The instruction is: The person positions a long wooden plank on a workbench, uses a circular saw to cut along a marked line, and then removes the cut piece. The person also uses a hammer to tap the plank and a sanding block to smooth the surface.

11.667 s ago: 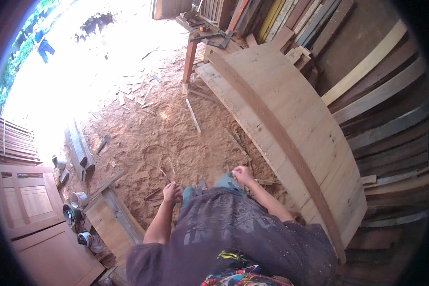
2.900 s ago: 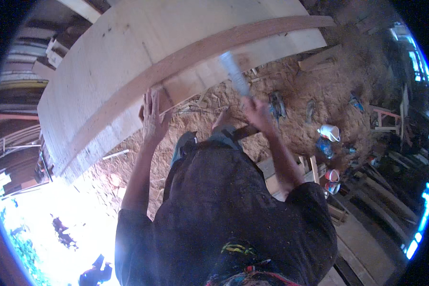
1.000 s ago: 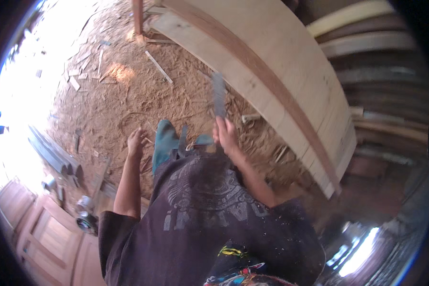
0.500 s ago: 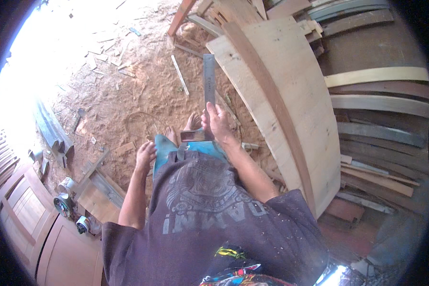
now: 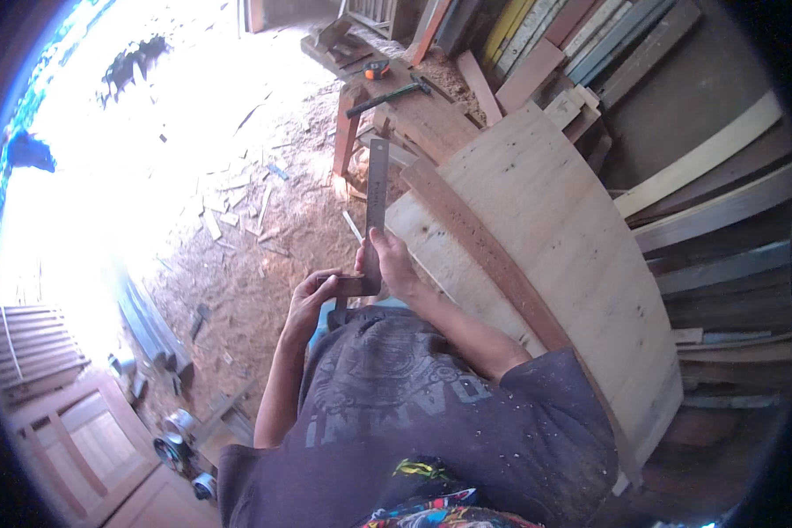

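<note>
A try square (image 5: 377,189) with a metal blade and a dark wooden stock is held in front of my body, its blade pointing away from me. My right hand (image 5: 391,262) is closed round the blade near the corner. At the stock's free end, my left hand (image 5: 310,297) pinches the wood between thumb and fingers. Right of the square lies a pale wooden board (image 5: 554,238) with a long brown wood strip (image 5: 493,246) along it.
A wooden workbench (image 5: 431,123) stands ahead, bearing a hammer (image 5: 387,99) and an orange-and-black tape measure (image 5: 377,69). Stacked planks (image 5: 722,216) line the right side. Panelled wooden doors (image 5: 92,440) and several cans (image 5: 178,427) are at the lower left. Wood scraps litter the dirt floor.
My left hand has come up from beside my leg and taken hold of the stock. The view has swung, bringing the bench with the hammer and tape measure into sight.
</note>
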`<state>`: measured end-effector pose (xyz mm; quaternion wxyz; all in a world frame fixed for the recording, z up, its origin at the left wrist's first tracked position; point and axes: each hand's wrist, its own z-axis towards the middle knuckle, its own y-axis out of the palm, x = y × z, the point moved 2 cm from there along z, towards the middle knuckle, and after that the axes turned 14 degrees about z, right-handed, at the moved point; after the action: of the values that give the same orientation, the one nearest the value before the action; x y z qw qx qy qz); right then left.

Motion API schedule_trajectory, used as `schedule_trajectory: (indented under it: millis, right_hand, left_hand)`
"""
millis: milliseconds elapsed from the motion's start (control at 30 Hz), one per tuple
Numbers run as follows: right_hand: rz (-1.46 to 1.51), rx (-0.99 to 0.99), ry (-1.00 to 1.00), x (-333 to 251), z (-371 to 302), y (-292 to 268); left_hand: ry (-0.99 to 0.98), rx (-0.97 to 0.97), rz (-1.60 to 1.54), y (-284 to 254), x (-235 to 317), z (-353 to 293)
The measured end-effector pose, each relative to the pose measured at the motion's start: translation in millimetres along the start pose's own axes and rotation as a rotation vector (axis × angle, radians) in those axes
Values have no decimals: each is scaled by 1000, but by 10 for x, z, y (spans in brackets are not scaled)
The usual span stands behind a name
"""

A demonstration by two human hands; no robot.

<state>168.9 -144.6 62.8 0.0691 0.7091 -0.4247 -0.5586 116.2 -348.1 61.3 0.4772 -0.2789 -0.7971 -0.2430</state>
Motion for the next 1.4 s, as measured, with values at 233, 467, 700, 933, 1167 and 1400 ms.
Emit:
schedule_trajectory:
  millis: [233,467,700,933,1167,1400]
  right_hand:
    - [-504,235,-463,-280,282,-861]
    - [-99,608,-248,-398,-418,-1194]
    - [-436,1553,-1252,1044,164,-1925]
    - [-606,1627,-560,-124,-236,-784]
    - [-616,1679,-705,-23,-189,-853]
    - [-245,1232,-361,-148,-357,-1159]
  left_hand:
    - [91,8,-7,-51,586,1225]
    - [174,-163,265,-191,1554,3093]
    - [362,-624,459,328,985,5739]
    - [669,-301,1294,600,1147,6168]
    - [1290,182,1677,1024,1407,5389]
    - [742,-937,1605,1738,1105,4401]
